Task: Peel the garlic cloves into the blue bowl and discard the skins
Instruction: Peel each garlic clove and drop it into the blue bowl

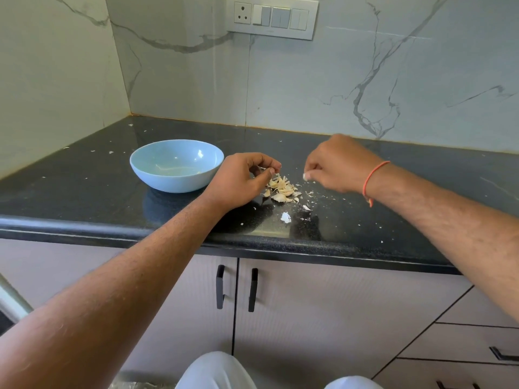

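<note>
A blue bowl (177, 164) stands on the black counter (84, 178), left of centre, with something pale lying in its bottom. To its right lies a small heap of garlic cloves and skins (282, 189). My left hand (241, 181) hovers over the heap's left side, its thumb and fingers curled and pinching at something small that I cannot make out. My right hand (334, 167) is to the right of the heap, fingertips pinching a small white piece of garlic (305, 176). Loose skin flakes (285, 217) lie nearer the counter's front edge.
Tiny skin bits are scattered across the counter. Marble walls meet in a corner at the back left, with a switch panel (272, 16) above. Cabinet doors with black handles (220, 287) sit below the counter's rounded front edge.
</note>
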Demonstrator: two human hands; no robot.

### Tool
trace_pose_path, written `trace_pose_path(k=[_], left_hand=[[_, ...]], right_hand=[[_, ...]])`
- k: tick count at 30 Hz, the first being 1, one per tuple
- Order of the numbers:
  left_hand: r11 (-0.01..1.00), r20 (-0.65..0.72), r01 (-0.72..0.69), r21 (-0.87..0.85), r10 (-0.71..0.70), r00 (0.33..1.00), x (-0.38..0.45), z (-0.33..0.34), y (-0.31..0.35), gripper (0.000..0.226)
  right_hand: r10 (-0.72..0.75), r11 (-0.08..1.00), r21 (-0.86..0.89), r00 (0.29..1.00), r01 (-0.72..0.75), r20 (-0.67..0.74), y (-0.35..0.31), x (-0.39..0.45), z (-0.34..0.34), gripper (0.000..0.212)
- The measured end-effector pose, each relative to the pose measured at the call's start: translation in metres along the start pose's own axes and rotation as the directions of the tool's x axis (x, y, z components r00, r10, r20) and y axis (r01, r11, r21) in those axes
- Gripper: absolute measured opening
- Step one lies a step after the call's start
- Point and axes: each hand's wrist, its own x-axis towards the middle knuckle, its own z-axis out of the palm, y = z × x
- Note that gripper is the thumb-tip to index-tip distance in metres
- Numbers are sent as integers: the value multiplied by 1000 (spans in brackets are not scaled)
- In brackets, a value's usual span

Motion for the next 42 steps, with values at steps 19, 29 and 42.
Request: trace_pose_path(k=[19,29,42], left_hand=[[993,37,-45,107,41,998,1,3,1,25],[997,23,-23,74,22,1000,0,4,4,18],[1000,21,29,-1,-29,999,2,5,2,6]], right_hand=[[-17,999,41,998,14,57,5,0,10,14],[197,596,803,963,31,-183,1,5,62,4],[239,574,810,922,118,-304,3,5,77,12]])
